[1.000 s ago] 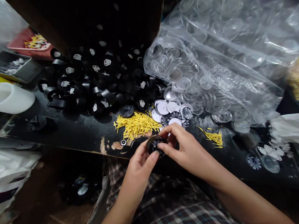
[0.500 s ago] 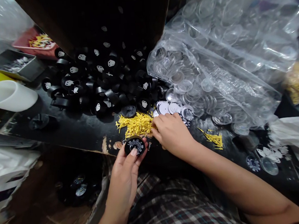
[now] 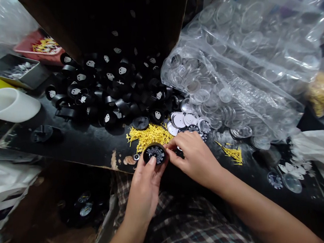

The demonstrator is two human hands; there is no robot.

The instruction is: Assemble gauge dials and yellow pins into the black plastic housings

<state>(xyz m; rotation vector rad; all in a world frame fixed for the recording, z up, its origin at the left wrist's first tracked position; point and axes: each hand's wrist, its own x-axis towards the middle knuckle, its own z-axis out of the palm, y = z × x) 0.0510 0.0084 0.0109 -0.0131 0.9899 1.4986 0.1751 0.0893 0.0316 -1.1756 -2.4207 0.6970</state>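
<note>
A round black dial (image 3: 154,154) with white markings faces up in my left hand (image 3: 148,178), whose thumb lies on its face. At the dial's right edge, my right hand (image 3: 193,152) has its thumb and index finger pinched together; whatever they hold is too small to make out. Just behind the dial lies a pile of yellow pointers (image 3: 149,134). White and black printed discs (image 3: 190,119) lie behind my right hand. A small ring-like part (image 3: 136,157) rests on the table left of the dial.
Many black round housings (image 3: 122,104) are heaped at the back. Clear plastic covers spill from a bag (image 3: 247,71) at the right. A white cup (image 3: 24,105), a grey tray (image 3: 38,74) and a pink tray (image 3: 54,56) stand left. Few yellow pointers (image 3: 235,155) lie right.
My left hand has moved the dial right and slightly up. My right hand has shifted away from the yellow pile to the dial's edge, uncovering more of the pile and discs.
</note>
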